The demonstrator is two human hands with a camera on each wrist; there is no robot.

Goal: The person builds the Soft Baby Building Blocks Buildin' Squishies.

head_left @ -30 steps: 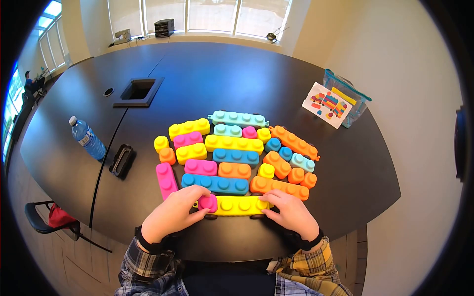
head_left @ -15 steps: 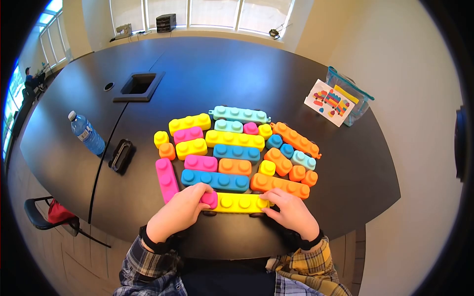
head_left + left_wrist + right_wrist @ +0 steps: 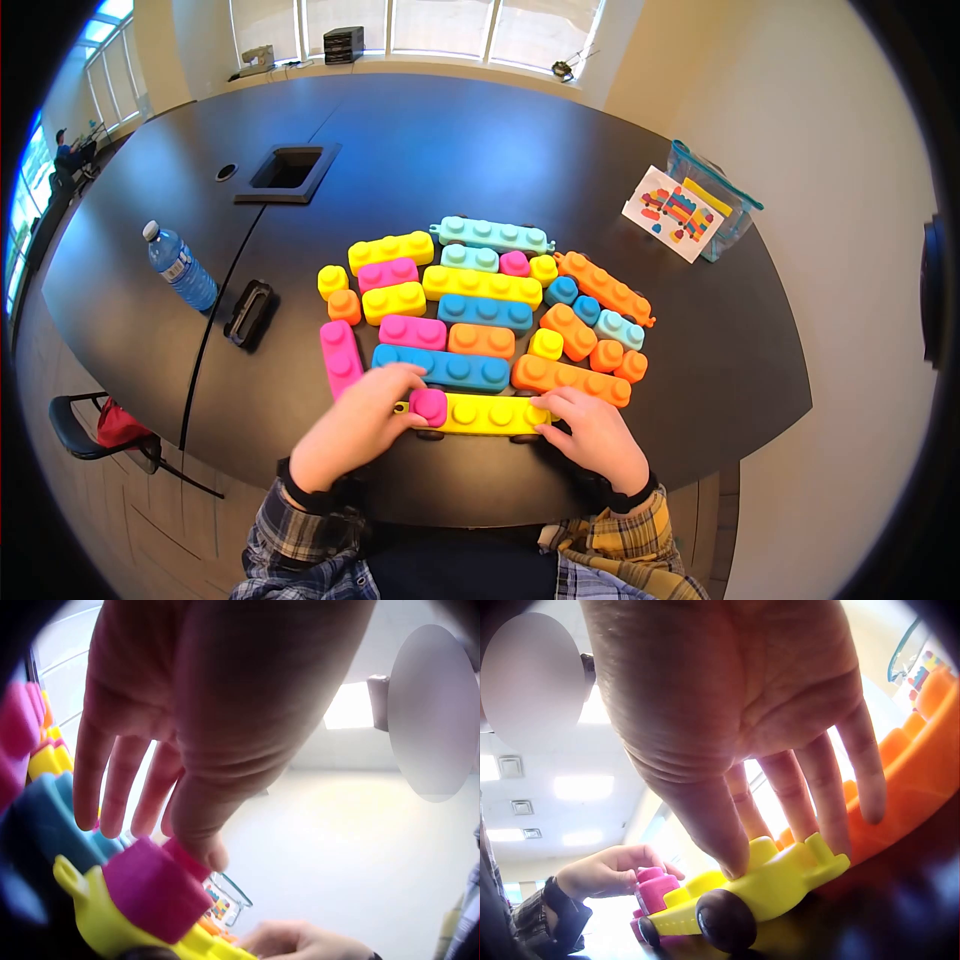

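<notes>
A long yellow wheeled base (image 3: 485, 414) lies near the table's front edge, with a small pink block (image 3: 428, 406) on its left end. My left hand (image 3: 362, 425) is at that end; in the left wrist view its thumb touches the stud of the pink block (image 3: 157, 889), while the other fingers extend loosely beyond it. My right hand (image 3: 597, 437) holds the base's right end between thumb and fingers. The right wrist view shows that thumb against the yellow base (image 3: 772, 889), above a dark wheel, with the fingers on the far side.
Behind the base lie a long blue block (image 3: 440, 368), an orange block (image 3: 570, 381), a light-blue wheeled base (image 3: 493, 236) and several other blocks. A bottle (image 3: 181, 268) and a black case (image 3: 251, 315) stand left; a picture card (image 3: 672, 213) leans on a clear bag (image 3: 735, 205) at right.
My left index finger has moved off the pink block toward the blue block behind, so more pink shows. My right hand keeps its grip on the base's right end.
</notes>
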